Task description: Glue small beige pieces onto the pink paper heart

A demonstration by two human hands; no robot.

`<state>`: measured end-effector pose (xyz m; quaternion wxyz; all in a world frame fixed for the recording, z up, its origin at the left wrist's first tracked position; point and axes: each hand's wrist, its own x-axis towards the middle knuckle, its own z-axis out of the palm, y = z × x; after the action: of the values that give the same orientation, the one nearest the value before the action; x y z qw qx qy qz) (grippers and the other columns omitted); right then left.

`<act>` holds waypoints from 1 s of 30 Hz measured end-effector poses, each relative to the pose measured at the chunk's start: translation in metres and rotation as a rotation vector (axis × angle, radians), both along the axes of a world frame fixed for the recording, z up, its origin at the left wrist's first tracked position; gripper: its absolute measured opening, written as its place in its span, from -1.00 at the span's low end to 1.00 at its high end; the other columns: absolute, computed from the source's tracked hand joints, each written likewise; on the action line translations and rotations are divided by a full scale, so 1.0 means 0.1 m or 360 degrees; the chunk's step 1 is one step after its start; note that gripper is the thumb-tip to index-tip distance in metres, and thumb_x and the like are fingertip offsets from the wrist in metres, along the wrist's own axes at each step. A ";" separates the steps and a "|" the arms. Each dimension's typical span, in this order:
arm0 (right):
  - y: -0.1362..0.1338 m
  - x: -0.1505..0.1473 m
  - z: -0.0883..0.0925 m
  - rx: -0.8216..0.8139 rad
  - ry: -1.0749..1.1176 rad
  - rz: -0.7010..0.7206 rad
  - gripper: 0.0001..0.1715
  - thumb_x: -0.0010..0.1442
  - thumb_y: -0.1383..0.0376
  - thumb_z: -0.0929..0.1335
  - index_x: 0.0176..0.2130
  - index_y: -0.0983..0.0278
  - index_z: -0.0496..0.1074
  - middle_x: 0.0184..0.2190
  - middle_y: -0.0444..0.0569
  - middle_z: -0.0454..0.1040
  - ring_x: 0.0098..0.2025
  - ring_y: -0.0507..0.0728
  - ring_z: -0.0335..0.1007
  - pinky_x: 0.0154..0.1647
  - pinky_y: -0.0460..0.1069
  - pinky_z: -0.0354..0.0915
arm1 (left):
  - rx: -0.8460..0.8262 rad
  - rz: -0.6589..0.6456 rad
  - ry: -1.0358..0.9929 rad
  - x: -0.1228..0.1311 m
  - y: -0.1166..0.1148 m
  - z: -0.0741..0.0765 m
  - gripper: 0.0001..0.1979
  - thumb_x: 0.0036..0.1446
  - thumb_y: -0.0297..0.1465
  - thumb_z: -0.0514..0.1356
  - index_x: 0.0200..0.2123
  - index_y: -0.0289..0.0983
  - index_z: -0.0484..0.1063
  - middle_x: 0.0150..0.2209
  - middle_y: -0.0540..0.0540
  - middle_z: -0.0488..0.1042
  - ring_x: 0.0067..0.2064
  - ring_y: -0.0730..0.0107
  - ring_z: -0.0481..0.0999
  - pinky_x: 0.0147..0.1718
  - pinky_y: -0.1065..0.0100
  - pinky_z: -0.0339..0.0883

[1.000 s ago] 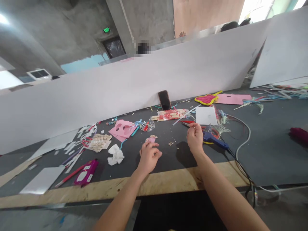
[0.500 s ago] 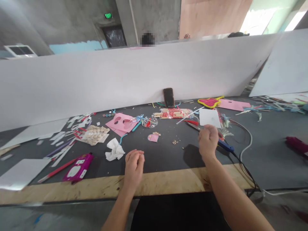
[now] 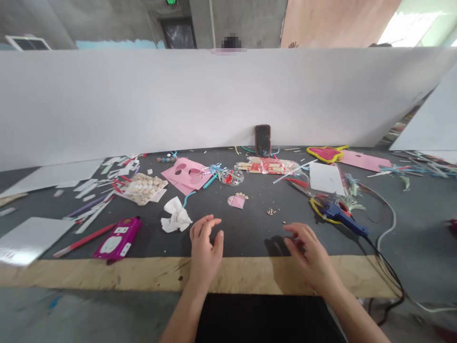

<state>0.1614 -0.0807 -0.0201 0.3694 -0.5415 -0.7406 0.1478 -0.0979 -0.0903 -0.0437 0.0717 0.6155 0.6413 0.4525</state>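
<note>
My left hand (image 3: 207,245) hovers near the table's front edge with thumb and fingers apart and nothing in it. My right hand (image 3: 309,252) is also empty, fingers loosely bent and thumb apart, over the front strip. Beyond and between them lies a small pink cut-out (image 3: 236,202) with beige bits along its upper edge. Some tiny beige pieces (image 3: 272,211) are scattered ahead of my right hand. A crumpled white tissue (image 3: 175,215) rests left of my left hand. To the right, a blue-handled glue gun (image 3: 342,220) lies by yellow-handled scissors (image 3: 316,209).
A phone (image 3: 263,140) leans on the white partition (image 3: 200,100). Packaged sticks (image 3: 267,165), pink sheets (image 3: 185,172) and a white card (image 3: 325,178) lie across the back. At left are a magenta box (image 3: 119,238), a red pen-like stick (image 3: 84,240) and paper strips. Cables trail at right.
My right hand has come down from beside the glue gun toward the front edge, its fingers opening. My left hand's fingers have spread. The view has shifted slightly.
</note>
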 end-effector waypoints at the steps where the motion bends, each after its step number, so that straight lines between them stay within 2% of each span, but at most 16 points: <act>1: 0.00 -0.08 0.01 0.0032 -0.0119 0.0111 -0.77 0.22 0.32 0.25 -0.11 0.22 0.38 -0.14 0.07 0.40 -0.16 0.16 0.38 -0.24 0.04 0.39 | -0.0006 0.0007 0.0006 0.00 0.00 0.00 -0.81 0.17 -0.43 0.06 -0.14 -0.22 0.37 -0.03 -0.21 0.34 0.09 0.10 0.28 0.05 0.03 0.19; 3: 0.00 -0.24 0.05 0.0093 -0.0317 0.0320 -0.72 0.22 0.37 0.24 -0.07 0.23 0.38 -0.08 0.09 0.39 -0.06 0.20 0.33 -0.10 0.11 0.37 | -0.0018 0.0005 0.0019 0.00 -0.01 0.01 -0.82 0.17 -0.43 0.06 -0.17 -0.22 0.39 -0.03 -0.21 0.33 0.09 0.10 0.27 0.05 0.02 0.19; 5: -0.02 -0.36 0.10 0.0122 -0.0454 0.0478 -0.70 0.21 0.41 0.25 -0.06 0.24 0.39 -0.08 0.09 0.39 -0.04 0.22 0.32 -0.04 0.14 0.35 | -0.0022 -0.0012 0.0040 0.00 -0.01 0.02 -0.83 0.17 -0.44 0.06 -0.19 -0.23 0.40 -0.03 -0.21 0.32 0.09 0.09 0.27 0.05 0.00 0.19; 9: -0.07 -0.36 0.11 0.0144 -0.0527 0.0568 -0.71 0.23 0.41 0.23 -0.07 0.26 0.41 -0.09 0.10 0.40 -0.04 0.21 0.31 -0.07 0.11 0.37 | -0.0005 -0.0049 0.0106 0.00 -0.02 0.01 -0.84 0.19 -0.44 0.06 -0.19 -0.22 0.40 -0.02 -0.21 0.31 0.09 0.08 0.26 0.05 -0.03 0.19; 12: -0.12 -0.13 0.04 0.0193 -0.0533 0.0409 -0.73 0.24 0.36 0.24 -0.07 0.25 0.41 -0.10 0.11 0.41 -0.05 0.20 0.32 -0.07 0.11 0.36 | 0.0048 -0.0067 0.0200 0.02 -0.04 0.01 -0.82 0.19 -0.47 0.05 -0.16 -0.22 0.38 -0.02 -0.22 0.30 0.09 0.06 0.25 0.04 -0.04 0.21; 15: -0.16 0.25 -0.04 0.0242 -0.0545 0.0165 -0.75 0.25 0.30 0.25 -0.10 0.24 0.42 -0.12 0.11 0.41 -0.07 0.22 0.34 -0.08 0.13 0.36 | 0.0138 -0.0177 0.0384 0.08 -0.05 0.03 -0.77 0.17 -0.52 0.06 -0.11 -0.21 0.35 -0.01 -0.22 0.31 0.13 0.02 0.21 0.05 -0.04 0.20; 18: -0.21 0.66 -0.10 0.0282 -0.0570 -0.0006 -0.75 0.23 0.22 0.26 -0.14 0.21 0.44 -0.15 0.08 0.43 -0.09 0.23 0.37 -0.09 0.14 0.35 | 0.0177 -0.0396 0.0563 0.17 -0.03 0.12 -0.71 0.14 -0.54 0.09 -0.08 -0.17 0.34 -0.01 -0.19 0.36 0.17 0.01 0.17 0.08 -0.06 0.15; 21: -0.23 0.94 -0.15 0.0295 -0.0560 -0.0171 -0.74 0.23 0.18 0.24 -0.15 0.20 0.43 -0.15 0.07 0.43 -0.14 0.21 0.42 -0.13 0.12 0.37 | 0.0105 -0.0545 0.0690 0.28 0.07 0.25 -0.69 0.10 -0.51 0.15 -0.06 -0.17 0.35 0.01 -0.19 0.37 0.17 -0.03 0.16 0.08 -0.09 0.12; 25: -0.26 1.01 -0.22 0.0363 -0.0524 -0.0302 -0.76 0.25 0.22 0.22 -0.18 0.23 0.41 -0.20 0.06 0.45 -0.20 0.19 0.44 -0.18 0.08 0.37 | -0.0001 -0.0691 0.0881 0.47 0.31 0.33 -0.62 0.09 -0.44 0.19 0.02 -0.20 0.33 0.08 -0.23 0.35 0.22 -0.10 0.10 0.07 -0.13 0.09; 30: -0.30 0.91 -0.25 0.0416 -0.0516 -0.0335 -0.79 0.26 0.25 0.22 -0.18 0.24 0.40 -0.24 0.06 0.45 -0.20 0.20 0.41 -0.14 0.11 0.34 | -0.0046 -0.0811 0.0970 0.76 0.61 0.27 -0.64 0.11 -0.45 0.18 0.02 -0.17 0.35 0.10 -0.21 0.35 0.25 -0.14 0.07 0.09 -0.22 -0.02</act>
<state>0.2528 -0.1102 -0.0452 0.3261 -0.5799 -0.7426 -0.0777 -0.0215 -0.0290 -0.0167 -0.0034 0.8599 0.4662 0.2077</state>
